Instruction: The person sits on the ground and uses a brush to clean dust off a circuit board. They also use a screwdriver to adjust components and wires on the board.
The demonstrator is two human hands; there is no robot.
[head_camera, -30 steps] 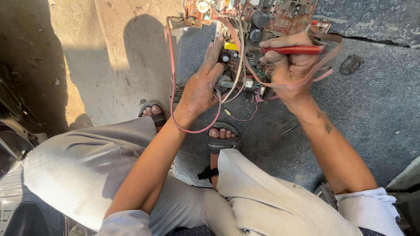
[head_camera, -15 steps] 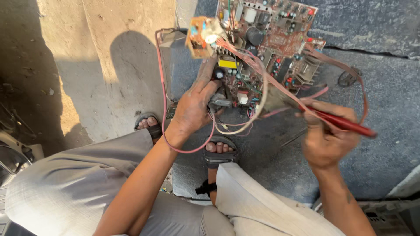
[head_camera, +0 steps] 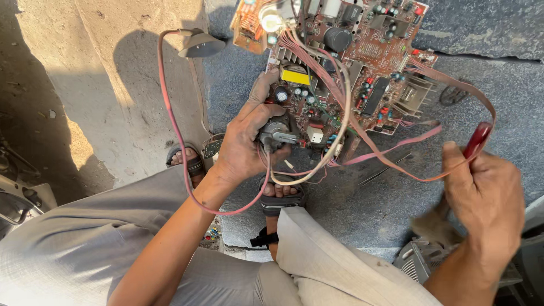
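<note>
The reddish-brown circuit board, crowded with components and pink wires, now fills more of the view, propped on grey stone ahead of my sandalled foot. My left hand grips its near edge as before. My right hand, right of the board, has dropped lower, fingers closed round a red-handled tool.

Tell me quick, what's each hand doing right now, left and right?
Left hand: closed on the near edge of the circuit board, gripping it.
Right hand: closed around a red-handled tool.
</note>
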